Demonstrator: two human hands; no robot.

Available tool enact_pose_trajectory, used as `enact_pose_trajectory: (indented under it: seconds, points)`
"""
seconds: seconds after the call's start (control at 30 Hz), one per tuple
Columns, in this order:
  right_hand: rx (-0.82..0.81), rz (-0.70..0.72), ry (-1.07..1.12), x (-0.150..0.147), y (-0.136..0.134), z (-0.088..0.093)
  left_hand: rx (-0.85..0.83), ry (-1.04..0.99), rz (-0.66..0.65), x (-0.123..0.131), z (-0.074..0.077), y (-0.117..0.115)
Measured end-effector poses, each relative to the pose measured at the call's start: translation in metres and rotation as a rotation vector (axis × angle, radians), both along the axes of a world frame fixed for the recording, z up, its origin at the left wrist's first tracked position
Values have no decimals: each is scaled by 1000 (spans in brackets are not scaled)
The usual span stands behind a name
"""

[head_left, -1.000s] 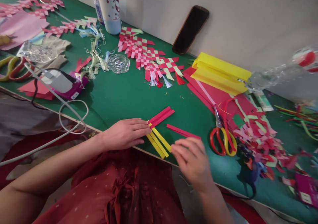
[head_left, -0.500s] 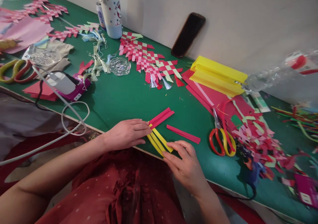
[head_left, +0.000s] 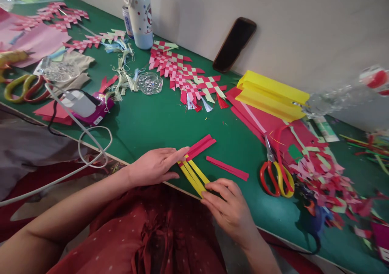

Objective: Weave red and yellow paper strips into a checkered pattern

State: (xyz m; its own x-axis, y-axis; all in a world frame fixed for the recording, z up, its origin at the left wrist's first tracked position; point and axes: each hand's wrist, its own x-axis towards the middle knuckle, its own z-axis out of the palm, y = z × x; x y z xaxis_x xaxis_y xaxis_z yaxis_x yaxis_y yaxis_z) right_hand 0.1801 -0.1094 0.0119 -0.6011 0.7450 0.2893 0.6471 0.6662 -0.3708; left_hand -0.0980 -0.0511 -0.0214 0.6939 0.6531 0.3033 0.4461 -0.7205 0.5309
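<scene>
Yellow paper strips lie side by side at the table's near edge, crossed at their upper end by pinkish-red paper strips. My left hand rests with stretched fingers over that crossing, its index finger slightly raised; part of the weave is hidden below it. At the lower end of the yellow strips, the fingertips of my right hand are closed on them. A separate folded pinkish-red strip lies just to the right. Red-and-yellow-handled scissors lie further right.
Woven paper fish lie behind my hands, beside a dish of beads. A bottle and phone stand by the wall. Yellow paper and paper scraps are right; a white cable hangs over the left edge.
My left index finger has lifted and stretched forward over the crossing, uncovering some red at the ends of the yellow strips. My right fingers remain at the strips' lower end. The view has shifted slightly.
</scene>
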Motion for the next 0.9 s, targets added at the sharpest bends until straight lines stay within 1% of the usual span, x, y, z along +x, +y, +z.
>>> enact_pose_trajectory:
  seconds: [0.13,0.37,0.47,0.6,0.77,0.9]
  points:
    - [3,15,10,1,1,0,-3,-8,0,-1,-1,0]
    - [-35,4,72,3,3,-4,-20,7,3,2,3,1]
    - [-46,-6,93,5,3,-5,4,14,50,5,2,0]
    - [-66,-17,108,5,4,-5,44,14,122,10,-2,-2]
    - [-117,-41,113,5,1,-5,55,19,145,13,-7,-4]
    - [-148,-46,155,2,0,-4,70,29,157,14,-7,-4]
